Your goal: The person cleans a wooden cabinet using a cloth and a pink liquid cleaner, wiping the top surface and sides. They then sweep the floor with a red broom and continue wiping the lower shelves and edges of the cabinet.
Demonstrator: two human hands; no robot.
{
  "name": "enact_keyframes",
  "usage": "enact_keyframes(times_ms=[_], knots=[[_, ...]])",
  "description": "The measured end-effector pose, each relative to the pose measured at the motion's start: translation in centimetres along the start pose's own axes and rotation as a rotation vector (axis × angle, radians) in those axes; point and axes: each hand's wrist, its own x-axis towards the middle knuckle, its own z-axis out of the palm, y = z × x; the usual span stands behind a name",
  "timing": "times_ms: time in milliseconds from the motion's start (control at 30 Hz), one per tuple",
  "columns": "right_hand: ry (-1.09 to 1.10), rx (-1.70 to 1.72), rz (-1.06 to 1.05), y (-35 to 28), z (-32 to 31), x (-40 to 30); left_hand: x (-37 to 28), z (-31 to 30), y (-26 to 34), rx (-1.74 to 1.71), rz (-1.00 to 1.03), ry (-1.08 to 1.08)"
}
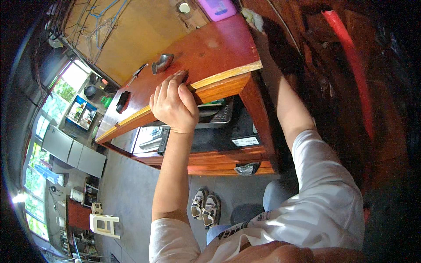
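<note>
My left hand (175,102) rests on the front edge of a red-brown wooden tabletop (210,56), fingers on the top and thumb at the edge. Beyond its fingertips lies a curved metal pipe elbow (162,63). My right hand (258,31) reaches past the table's far right corner, in shadow, with a crumpled whitish-yellow cloth (253,19) in its fingers. Near the cloth, on the table's back part, stands a purple plastic container (218,9). Left of the elbow are a slim dark-tipped tool (136,75) and a small black object (122,102).
Under the tabletop, a shelf holds black equipment (230,131) and a dark keypad device (222,113). A crumpled clear plastic wrapper (247,169) sticks out below. A cream plastic stool (104,225) stands on the floor. Cables hang by the yellowish board (141,29). A red strip (352,59) is at right.
</note>
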Motion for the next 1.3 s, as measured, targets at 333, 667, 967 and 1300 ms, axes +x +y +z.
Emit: enact_keyframes(times_ms=[333, 667, 967, 1300], knots=[[0.024, -0.344, -0.056, -10.9, 5.8, -16.2, 0.6, -0.5, 0.8, -0.01, -0.006, 0.011], [-0.005, -0.048, 0.313, -16.6, 6.9, -27.5, 0.3, -0.4, 0.7, -0.016, -0.037, 0.019], [-0.042, -0.11, 0.272, -16.9, 8.2, -29.9, 0.4, -0.9, 0.5, -0.106, -0.025, 0.012], [-0.105, -0.388, 0.364, -16.0, 11.8, -28.4, -1.7, -9.6, 4.5, -0.677, 0.0, -0.102]])
